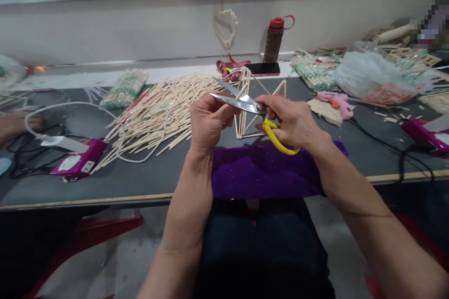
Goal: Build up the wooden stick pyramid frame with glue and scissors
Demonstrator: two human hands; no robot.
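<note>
My right hand [289,119] grips yellow-handled scissors [250,105], their blades parted and pointing left. My left hand [210,119] is closed in a pinch at the blades, on a thin wooden stick [241,91] whose short end shows between them. Most of that stick is hidden by my fingers. Just behind both hands stands a frame of glued wooden sticks [238,127], partly covered by them. Under my wrists a purple cloth [263,173] lies over the table's front edge.
Loose sticks [157,112] form a wide heap to the left, near a purple power strip [82,159]. A pink glue gun [336,103] and a plastic bag [375,77] lie right. A bottle [273,42] and a phone [261,69] are at the back.
</note>
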